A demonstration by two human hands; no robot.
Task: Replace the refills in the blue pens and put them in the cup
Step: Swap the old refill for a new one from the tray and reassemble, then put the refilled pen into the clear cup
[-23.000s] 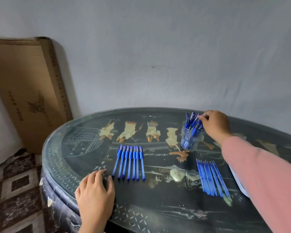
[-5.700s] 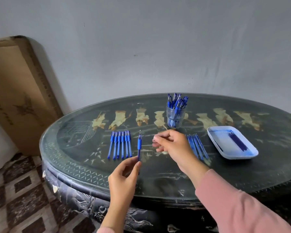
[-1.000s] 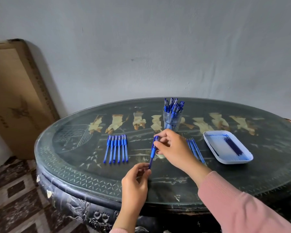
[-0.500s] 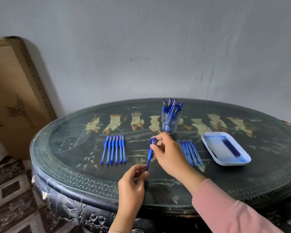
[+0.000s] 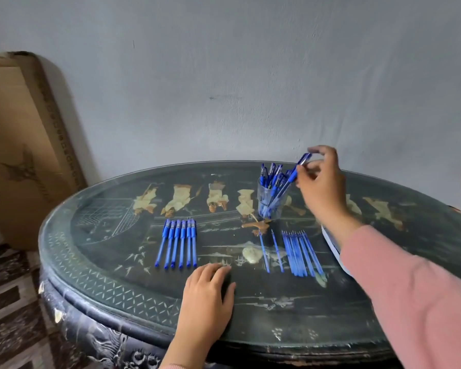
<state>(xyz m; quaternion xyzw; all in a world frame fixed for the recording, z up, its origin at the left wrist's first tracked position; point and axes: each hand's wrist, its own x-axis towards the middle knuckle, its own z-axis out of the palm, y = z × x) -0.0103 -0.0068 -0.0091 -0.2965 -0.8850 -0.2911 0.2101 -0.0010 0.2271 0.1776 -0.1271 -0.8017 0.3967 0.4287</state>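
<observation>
Blue pen (image 5: 290, 179), worked between both hands a moment ago, now slants into the cup (image 5: 264, 201), its top pinched by the right hand (image 5: 322, 182); one more refill looks finished. Flat on the worktop (image 5: 117, 275), the left hand (image 5: 208, 294) rests just short of six pens (image 5: 180, 243).

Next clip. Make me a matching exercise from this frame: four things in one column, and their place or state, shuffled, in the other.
Column one
1 left hand
2 right hand
3 row of blue pens
4 loose refills

Column two
A pinches a pen at the cup
B lie on the near side of the cup, by the pink sleeve
C palm down on the table
D lie side by side, left of the cup

Pairs: 1-C, 2-A, 3-D, 4-B
</observation>
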